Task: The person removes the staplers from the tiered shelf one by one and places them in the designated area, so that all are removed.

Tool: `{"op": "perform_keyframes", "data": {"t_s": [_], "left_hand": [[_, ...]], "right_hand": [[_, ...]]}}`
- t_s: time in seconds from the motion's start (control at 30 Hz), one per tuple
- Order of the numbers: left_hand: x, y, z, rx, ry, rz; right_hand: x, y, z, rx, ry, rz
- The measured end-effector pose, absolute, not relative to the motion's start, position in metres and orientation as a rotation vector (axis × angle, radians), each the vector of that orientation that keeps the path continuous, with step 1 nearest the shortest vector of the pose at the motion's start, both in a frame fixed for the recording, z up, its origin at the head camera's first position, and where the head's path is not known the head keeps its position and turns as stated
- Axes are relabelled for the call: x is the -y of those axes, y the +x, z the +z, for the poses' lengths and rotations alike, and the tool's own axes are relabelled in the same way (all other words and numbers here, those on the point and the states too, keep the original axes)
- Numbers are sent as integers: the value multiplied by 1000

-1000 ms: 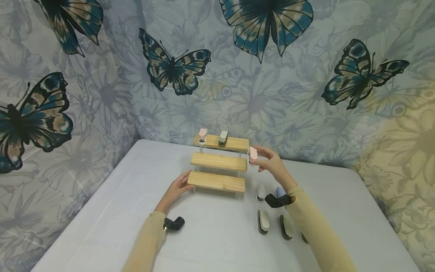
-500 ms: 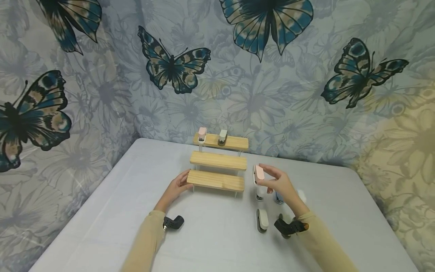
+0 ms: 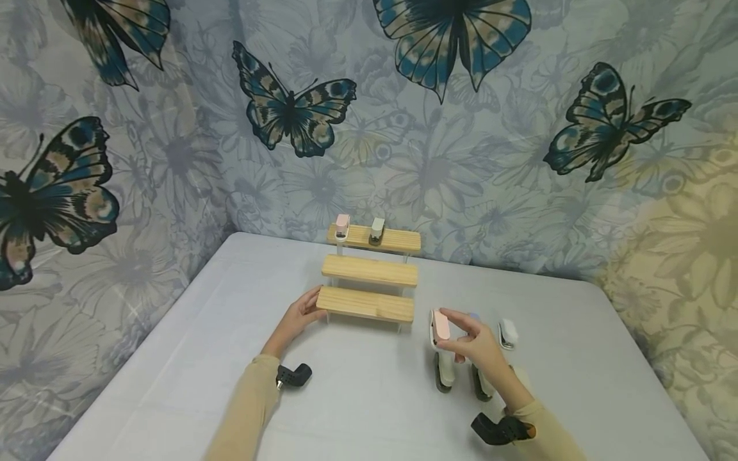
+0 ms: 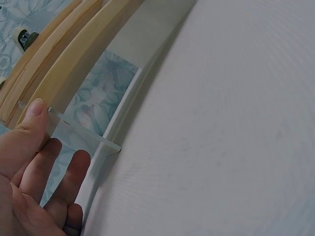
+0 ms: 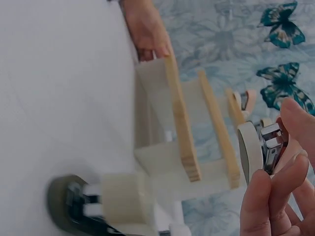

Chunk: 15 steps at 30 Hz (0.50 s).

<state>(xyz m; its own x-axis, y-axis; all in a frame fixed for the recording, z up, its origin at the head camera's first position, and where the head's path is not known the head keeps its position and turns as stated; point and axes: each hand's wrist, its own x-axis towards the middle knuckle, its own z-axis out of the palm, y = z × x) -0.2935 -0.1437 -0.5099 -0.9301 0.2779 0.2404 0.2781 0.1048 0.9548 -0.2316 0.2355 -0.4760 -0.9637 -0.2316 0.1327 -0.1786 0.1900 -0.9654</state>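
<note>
My right hand [image 3: 480,342] grips a pink-and-white mini stapler [image 3: 441,325] between thumb and fingers, over the staplers right of the stand. Its white base [image 5: 250,147] and metal part show in the right wrist view. My left hand [image 3: 297,318] holds the left end of the lowest step of a three-step wooden stand [image 3: 366,304]. In the left wrist view the thumb [image 4: 33,114] lies against the wood, with curled fingers by the clear leg [image 4: 86,132]. On the top step stand a pink stapler [image 3: 343,225] and a pale green stapler [image 3: 377,230].
Right of the stand, on the white table [image 3: 357,390], stand a beige stapler [image 3: 444,371], a greenish one [image 3: 482,386] partly behind the right hand, and a white one [image 3: 508,333]. A blue one is mostly hidden. The butterfly-patterned wall [image 3: 438,173] rises behind.
My right hand has come away from the stand's right side toward the front, bringing the pink stapler over the ones on the table. My left hand stays on the stand.
</note>
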Motion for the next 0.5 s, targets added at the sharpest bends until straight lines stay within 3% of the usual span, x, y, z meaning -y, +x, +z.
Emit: {"op": "perform_keyframes", "data": {"t_s": [0.37, 0.5], "left_hand": [[146, -294, -509, 2291, -622, -2071], [145, -294, -510, 2291, -602, -2080]], "right_hand": [[-249, -193, -503, -2231, -253, -2079], [-245, -171, -493, -2248, -259, -2064]]}}
